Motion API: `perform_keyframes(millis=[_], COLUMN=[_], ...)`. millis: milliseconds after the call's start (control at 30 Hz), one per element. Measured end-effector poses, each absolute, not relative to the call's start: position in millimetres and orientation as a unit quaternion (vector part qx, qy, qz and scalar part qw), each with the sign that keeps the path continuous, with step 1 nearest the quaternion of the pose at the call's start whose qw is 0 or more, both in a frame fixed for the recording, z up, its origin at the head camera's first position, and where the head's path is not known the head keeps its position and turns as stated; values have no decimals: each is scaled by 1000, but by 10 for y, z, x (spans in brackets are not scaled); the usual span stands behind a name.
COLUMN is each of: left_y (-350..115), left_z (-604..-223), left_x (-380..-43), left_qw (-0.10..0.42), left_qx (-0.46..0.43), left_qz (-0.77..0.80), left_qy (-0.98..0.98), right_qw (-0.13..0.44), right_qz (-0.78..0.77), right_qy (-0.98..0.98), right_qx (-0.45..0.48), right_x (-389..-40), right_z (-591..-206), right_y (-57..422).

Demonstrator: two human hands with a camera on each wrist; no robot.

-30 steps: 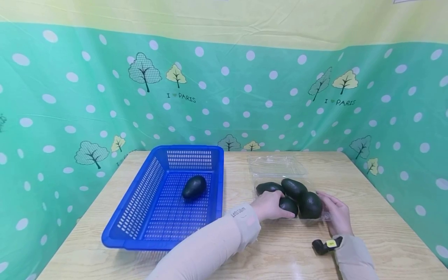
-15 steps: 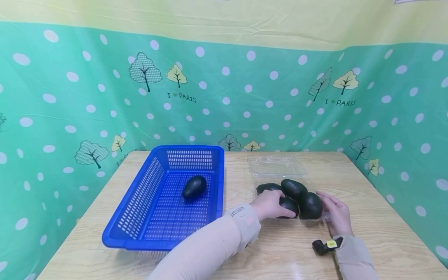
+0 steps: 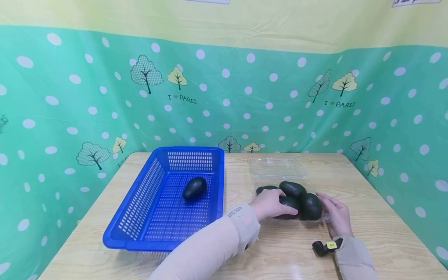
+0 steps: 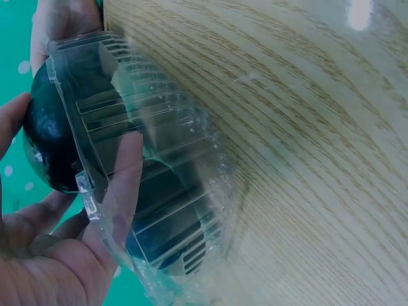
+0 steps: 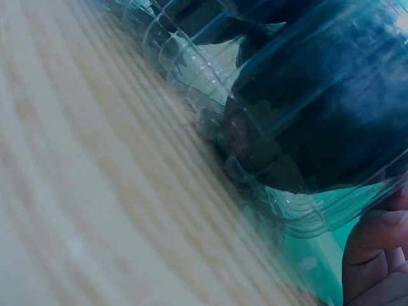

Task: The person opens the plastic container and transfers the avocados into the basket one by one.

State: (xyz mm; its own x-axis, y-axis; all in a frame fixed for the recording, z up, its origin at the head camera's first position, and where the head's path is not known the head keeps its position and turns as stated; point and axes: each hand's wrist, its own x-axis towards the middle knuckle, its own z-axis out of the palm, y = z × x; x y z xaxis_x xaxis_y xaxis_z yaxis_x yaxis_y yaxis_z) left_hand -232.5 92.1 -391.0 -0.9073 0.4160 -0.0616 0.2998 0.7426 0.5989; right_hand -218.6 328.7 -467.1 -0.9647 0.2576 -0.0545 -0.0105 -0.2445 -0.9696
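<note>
My left hand grips a dark avocado at the front left of a clear plastic clamshell box, thumb in front and fingers behind. In the left wrist view, a finger touches the avocado, which rises above the box rim. My right hand holds the right side of the box, beside another avocado. Behind these lie an avocado at the back and one partly hidden by my left hand. The right wrist view shows dark fruit through the plastic wall.
A blue perforated basket stands at the left with one avocado in it. The box's clear lid lies folded back. All rest on a wooden table, with a patterned curtain behind.
The avocado in my left hand has tilted and shifted slightly, with more of its underside showing. The back avocado has moved a little left. My right hand stays in place.
</note>
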Motion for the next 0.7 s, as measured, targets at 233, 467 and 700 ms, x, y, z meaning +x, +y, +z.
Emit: perform_keyframes(millis=[233,467,700], left_y=[908,890,894], left_z=[-3943,-3913,-3892], left_x=[-2328,-2307,-2305], left_qw=[94,100,101], left_qx=[198,190,189], left_qz=[316,335,339], left_qy=[923,917,916], right_qw=[82,89,92], right_qz=[778,776,776], right_qy=[-614,-615,-615], right_qx=[-109,-110,-109], right_x=[-2191,-2196,-2199], right_z=[-4686,-4692,-4686], right_y=[3289,3273,3284])
